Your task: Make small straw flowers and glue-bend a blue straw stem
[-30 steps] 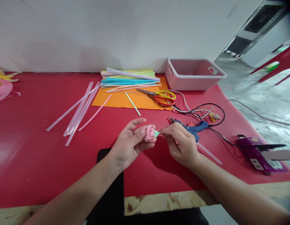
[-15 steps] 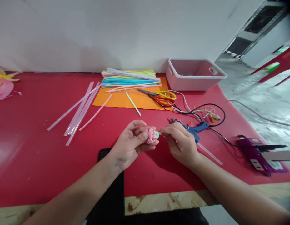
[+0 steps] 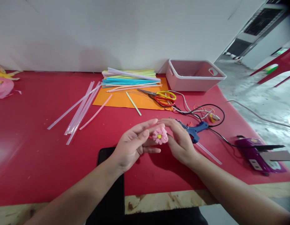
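A small pink craft flower (image 3: 159, 136) with a yellow centre faces me between my two hands, its green base and stem hidden. My left hand (image 3: 133, 142) lies to its left with fingers stretched out; the index fingertip reaches the upper petals and the thumb stands just off the left edge. Around its right side curls my right hand (image 3: 181, 140), holding the flower from behind, though its fingertips are partly hidden. Right beyond this hand lies a blue glue gun (image 3: 197, 129), partly covered by it.
Bundled fuzzy sticks (image 3: 129, 82) and scissors (image 3: 162, 96) lie on an orange sheet (image 3: 117, 100). A pink basket (image 3: 194, 82) stands behind. Translucent sticks (image 3: 80, 114) lie left, a purple device (image 3: 259, 154) right. A black phone-like slab (image 3: 112, 187) sits under my left forearm.
The flower has turned from side-on to facing me and shifted slightly right. My left thumb has come off it, its fingers straightening, while my right hand has closed in around its right side.
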`<control>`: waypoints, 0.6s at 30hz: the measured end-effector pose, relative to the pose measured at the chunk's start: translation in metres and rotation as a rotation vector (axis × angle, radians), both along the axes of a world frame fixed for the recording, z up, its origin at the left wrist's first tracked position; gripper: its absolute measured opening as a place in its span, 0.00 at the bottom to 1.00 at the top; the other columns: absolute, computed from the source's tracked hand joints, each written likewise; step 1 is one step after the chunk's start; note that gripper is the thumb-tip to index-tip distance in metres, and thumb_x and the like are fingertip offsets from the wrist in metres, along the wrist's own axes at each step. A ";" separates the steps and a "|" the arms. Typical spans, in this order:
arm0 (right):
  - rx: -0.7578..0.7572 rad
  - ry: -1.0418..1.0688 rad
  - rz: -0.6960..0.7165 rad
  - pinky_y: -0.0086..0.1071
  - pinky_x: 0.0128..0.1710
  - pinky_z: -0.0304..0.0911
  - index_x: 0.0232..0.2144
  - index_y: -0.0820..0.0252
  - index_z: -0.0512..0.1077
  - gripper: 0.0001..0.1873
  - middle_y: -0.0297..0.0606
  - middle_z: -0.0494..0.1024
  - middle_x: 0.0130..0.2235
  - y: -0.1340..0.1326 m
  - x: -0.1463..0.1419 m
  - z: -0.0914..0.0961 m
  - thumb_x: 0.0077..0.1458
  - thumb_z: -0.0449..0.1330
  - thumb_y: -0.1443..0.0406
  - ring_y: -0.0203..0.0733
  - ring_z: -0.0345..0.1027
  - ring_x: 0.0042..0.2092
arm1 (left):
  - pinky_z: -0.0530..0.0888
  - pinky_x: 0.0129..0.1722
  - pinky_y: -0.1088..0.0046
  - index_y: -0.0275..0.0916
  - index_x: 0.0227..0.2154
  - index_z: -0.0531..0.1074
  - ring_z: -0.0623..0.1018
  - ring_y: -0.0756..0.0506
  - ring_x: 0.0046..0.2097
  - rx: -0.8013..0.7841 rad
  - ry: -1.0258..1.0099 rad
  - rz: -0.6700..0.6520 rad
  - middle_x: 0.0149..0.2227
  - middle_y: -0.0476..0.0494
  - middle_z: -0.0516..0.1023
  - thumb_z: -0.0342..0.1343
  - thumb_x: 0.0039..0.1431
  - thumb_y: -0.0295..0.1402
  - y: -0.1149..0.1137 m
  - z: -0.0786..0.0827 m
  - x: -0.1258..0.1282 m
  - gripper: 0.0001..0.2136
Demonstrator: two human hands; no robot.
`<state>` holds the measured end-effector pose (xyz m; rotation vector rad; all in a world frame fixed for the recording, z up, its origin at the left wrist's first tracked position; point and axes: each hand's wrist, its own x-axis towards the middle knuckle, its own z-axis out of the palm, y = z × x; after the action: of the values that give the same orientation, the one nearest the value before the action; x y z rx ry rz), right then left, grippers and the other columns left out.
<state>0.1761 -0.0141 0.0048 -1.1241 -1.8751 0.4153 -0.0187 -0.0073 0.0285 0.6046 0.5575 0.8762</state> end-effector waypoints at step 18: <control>-0.053 0.207 -0.049 0.33 0.35 0.71 0.33 0.56 0.77 0.02 0.36 0.81 0.31 -0.010 -0.013 0.014 0.56 0.65 0.68 0.38 0.74 0.32 | 0.84 0.33 0.75 0.39 0.50 0.77 0.84 0.40 0.46 0.112 0.289 0.163 0.51 0.37 0.82 0.68 0.54 0.32 -0.001 -0.006 0.002 0.19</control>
<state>0.1626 -0.0242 0.0183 -1.1150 -1.6615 0.5355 -0.0163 -0.0083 0.0226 0.8027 0.8318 0.9850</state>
